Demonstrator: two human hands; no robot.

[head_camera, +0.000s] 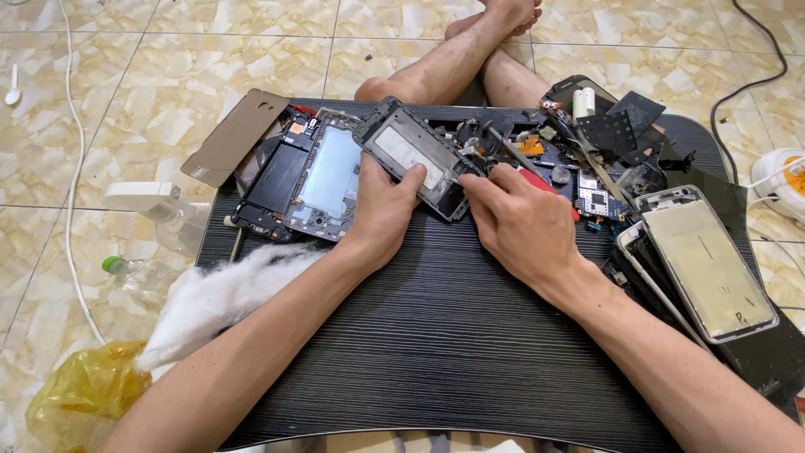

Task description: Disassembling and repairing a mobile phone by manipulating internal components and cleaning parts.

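Right now both hands meet on a dark phone frame, propped tilted above the far middle of the black wood-grain surface. The left hand grasps the frame's near edge, thumb laid across its pale inner panel, fingers hidden beneath. The right hand pinches at the frame's lower right corner with thumb and forefinger; whether a small tool sits in that grip I cannot tell.

Just left of the frame lies an opened phone body with a bluish plate, and a brown back cover overhangs the surface's far left corner. A heap of small boards and broken parts sits to the right, with a silver-edged phone shell nearer. White wadding spills over the left edge.

Working that corner well probably calls for a steady left-hand hold, with pressure kept on the frame's rim and not on the thin panel, and small, gentle prying at the corner so nothing snaps or skips into the heap.
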